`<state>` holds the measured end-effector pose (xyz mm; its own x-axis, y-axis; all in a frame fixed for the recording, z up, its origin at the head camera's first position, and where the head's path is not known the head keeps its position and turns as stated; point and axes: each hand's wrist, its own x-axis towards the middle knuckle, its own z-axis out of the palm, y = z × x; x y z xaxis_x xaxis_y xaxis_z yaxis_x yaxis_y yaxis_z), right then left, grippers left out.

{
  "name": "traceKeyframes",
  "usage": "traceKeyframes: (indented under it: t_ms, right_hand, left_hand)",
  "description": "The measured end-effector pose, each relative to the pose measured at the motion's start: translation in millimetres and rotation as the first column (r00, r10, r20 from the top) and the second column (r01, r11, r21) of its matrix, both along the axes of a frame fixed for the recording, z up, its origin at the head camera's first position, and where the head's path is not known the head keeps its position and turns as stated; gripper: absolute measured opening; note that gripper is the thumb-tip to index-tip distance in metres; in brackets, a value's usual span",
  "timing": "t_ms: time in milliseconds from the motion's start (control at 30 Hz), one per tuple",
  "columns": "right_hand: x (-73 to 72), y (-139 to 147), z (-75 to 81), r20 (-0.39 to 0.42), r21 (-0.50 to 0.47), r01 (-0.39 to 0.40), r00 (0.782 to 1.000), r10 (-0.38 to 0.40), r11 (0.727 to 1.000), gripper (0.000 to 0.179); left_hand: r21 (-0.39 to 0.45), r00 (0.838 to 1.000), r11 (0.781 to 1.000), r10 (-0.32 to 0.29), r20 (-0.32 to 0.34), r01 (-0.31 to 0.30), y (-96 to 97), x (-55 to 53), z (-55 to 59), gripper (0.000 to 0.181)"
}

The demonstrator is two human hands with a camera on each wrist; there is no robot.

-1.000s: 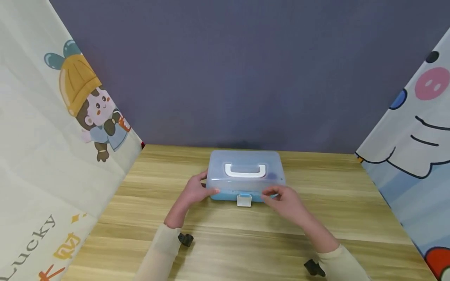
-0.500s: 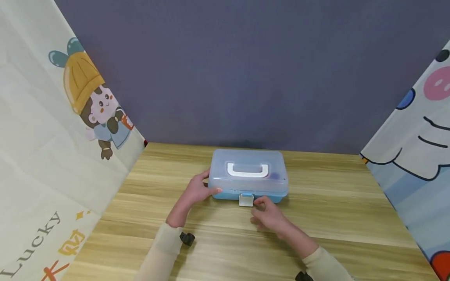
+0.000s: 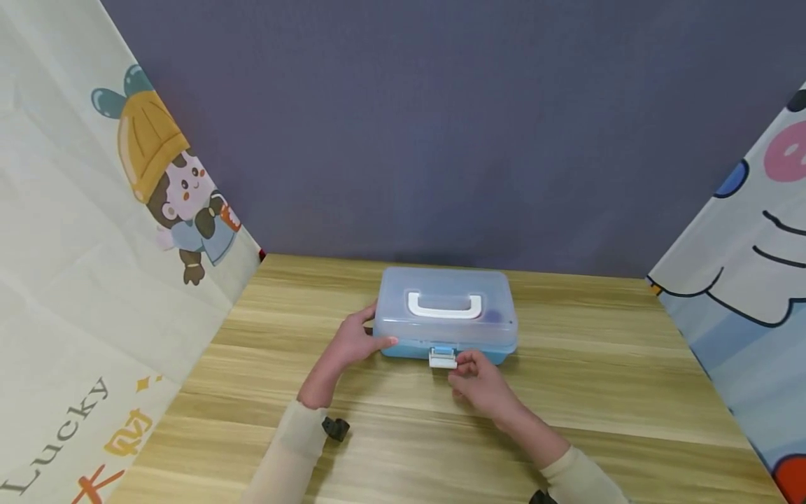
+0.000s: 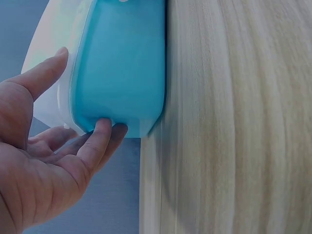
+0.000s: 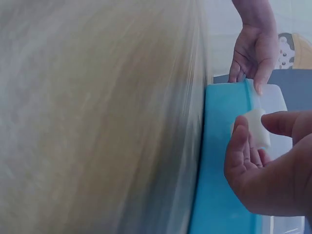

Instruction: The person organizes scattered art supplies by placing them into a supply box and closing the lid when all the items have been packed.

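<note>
A plastic storage box (image 3: 491, 283) with a clear lid, white handle (image 3: 443, 308) and light blue base (image 4: 122, 63) sits at the back of the table, its lid down. My left hand (image 3: 352, 341) holds the box's left end, thumb at the front seam and fingers on the side. In the left wrist view, fingertips (image 4: 103, 124) touch the blue wall. At the front middle, a white latch (image 3: 443, 360) tilts outward. My right hand (image 3: 485, 385) pinches this latch by its right edge; thumb and curled fingers meet it in the right wrist view.
The wood-grain table (image 3: 567, 434) runs up to a dark blue-grey backdrop (image 3: 441, 126). Printed cloth walls stand on the left (image 3: 63, 231) and right (image 3: 743, 308). A small black device (image 3: 336, 428) sits at the left cuff.
My right hand has moved left from the box's right front to the latch. The latch's lower edge has swung outward and up. My left hand keeps its place on the box.
</note>
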<state>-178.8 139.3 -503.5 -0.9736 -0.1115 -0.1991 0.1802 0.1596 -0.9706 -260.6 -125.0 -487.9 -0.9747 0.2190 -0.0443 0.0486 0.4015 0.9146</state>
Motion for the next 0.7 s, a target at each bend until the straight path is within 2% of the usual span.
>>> traceKeyframes:
  t_ms: [100,200,300,500,600,700]
  right_hand:
    - [-1.3,0.2,0.5,-0.128,0.090,-0.003,0.992,0.015,0.996,0.025]
    - [-3.4,1.6,2.5,-0.220,0.189,0.000,0.975,0.042,0.982,0.021]
    - [-5.5,2.9,5.7,-0.252,0.238,0.008,0.966,0.053,0.971,0.018]
    - [-7.7,4.2,17.6,-0.293,0.260,0.033,0.955,0.046,0.965,0.014]
    - [-10.9,4.3,24.1,-0.379,0.328,0.093,0.924,0.040,0.940,0.014]
    - [-15.1,4.4,28.6,-0.489,0.432,0.177,0.870,0.065,0.885,0.015]
  left_hand:
    - [0.004,1.000,1.000,0.002,-0.004,-0.002,-0.2,0.3,0.2,0.087]
    - [0.010,1.000,1.000,0.007,0.000,-0.007,-0.2,0.4,0.8,0.087]
    - [0.012,1.000,1.000,0.005,0.001,-0.005,-0.4,-0.1,0.4,0.087]
    - [0.002,1.000,1.000,0.009,0.008,-0.009,-0.8,0.3,-1.8,0.087]
    - [0.003,1.000,1.000,0.014,0.001,-0.014,-0.7,1.1,-1.7,0.088]
    - [-0.005,1.000,1.000,0.018,-0.004,-0.019,-0.8,1.1,-1.6,0.089]
